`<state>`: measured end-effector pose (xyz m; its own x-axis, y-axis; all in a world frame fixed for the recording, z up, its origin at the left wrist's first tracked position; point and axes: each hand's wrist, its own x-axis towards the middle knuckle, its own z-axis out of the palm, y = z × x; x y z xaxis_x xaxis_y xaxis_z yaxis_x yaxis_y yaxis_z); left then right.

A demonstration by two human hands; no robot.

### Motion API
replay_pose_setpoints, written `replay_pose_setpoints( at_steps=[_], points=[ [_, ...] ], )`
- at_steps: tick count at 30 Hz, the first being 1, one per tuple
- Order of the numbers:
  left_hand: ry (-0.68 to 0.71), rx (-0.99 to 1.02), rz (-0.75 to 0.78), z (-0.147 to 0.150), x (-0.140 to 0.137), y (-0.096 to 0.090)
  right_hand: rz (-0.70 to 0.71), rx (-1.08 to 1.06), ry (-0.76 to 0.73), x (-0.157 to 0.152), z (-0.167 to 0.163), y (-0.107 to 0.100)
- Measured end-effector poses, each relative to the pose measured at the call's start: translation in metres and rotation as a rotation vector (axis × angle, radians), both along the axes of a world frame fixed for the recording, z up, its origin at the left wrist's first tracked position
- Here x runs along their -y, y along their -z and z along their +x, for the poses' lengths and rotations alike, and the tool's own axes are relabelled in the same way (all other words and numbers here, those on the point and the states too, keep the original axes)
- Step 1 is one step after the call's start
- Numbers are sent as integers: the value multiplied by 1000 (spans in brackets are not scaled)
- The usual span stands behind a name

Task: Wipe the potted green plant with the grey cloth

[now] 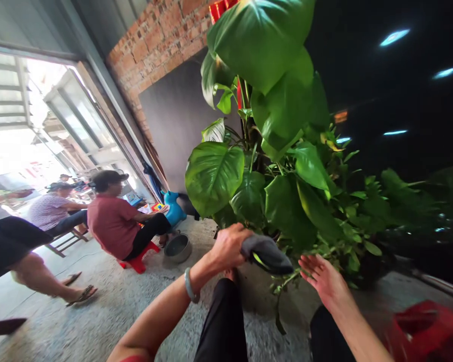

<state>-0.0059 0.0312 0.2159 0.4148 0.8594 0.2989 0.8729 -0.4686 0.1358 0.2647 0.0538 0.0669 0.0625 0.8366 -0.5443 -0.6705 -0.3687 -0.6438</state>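
My left hand (231,246), with a pale bangle (190,284) at the wrist, is closed round a dark grey cloth (267,252). A strip of yellow-green shows at the cloth's lower edge; I cannot make out what it is. To the right, my right hand (322,279) is held with fingers stretched out and nothing in it, close to the low foliage. Large glossy leaves (216,177) of a tall potted plant rise just beyond both hands. Its pot is hidden by leaves and shadow.
A person in a red shirt (111,221) sits on a red stool (139,259) at the left, near a metal basin (177,248) and a blue animal-shaped toy (173,208). Another person's legs (41,276) are at far left. A red bag-like thing (425,329) lies lower right.
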Motion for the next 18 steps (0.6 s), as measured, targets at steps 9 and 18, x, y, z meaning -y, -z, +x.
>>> replay_pose_setpoints(
  at_steps=[9,18],
  points=[
    [-283,-46,22,-15,-41,6,76,-6,-175,-41,-84,-11],
    [-478,23,25,-62,-11,9,78,118,-268,-51,-92,6]
  ],
)
